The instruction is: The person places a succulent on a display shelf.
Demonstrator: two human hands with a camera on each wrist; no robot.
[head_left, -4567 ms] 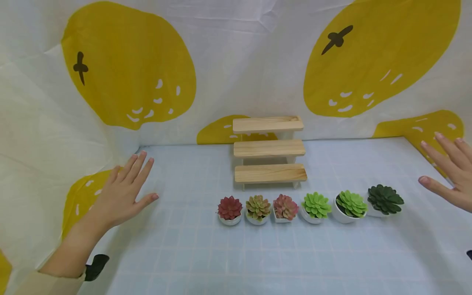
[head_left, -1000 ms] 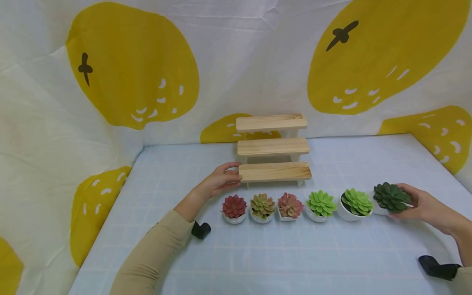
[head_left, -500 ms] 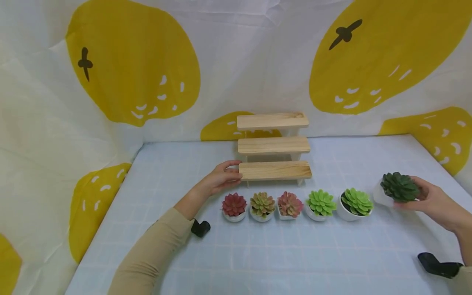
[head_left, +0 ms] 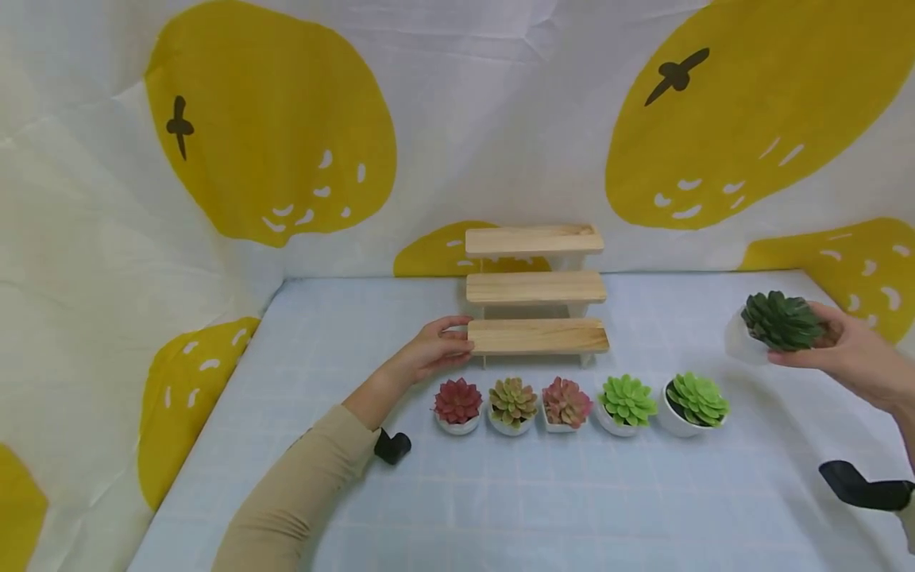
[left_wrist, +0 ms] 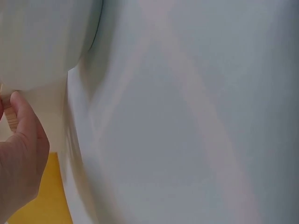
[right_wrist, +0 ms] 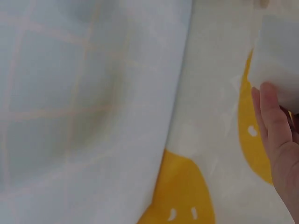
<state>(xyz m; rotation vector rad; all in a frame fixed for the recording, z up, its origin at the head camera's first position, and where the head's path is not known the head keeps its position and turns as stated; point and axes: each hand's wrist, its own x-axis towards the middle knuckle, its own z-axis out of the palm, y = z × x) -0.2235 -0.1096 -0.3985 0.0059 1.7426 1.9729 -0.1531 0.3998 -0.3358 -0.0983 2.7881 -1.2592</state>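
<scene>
A three-tier wooden display stand stands at the back of the table. My left hand grips the left end of its lowest step; in the left wrist view the fingers pinch the wooden edge. On the right, my right hand holds a potted dark green succulent above the table, slightly tilted. The right wrist view shows its white pot between thumb and fingers.
In front of the stand runs a row of potted succulents: dark red, green-pink, pink, and two bright green ones. A pale checked cloth covers the table. Behind hangs a white curtain with yellow fruit prints.
Both hands came in from the sides. The left took hold of the stand's lowest step and stays there. The right gripped the dark green succulent and lifted it up off the table.
</scene>
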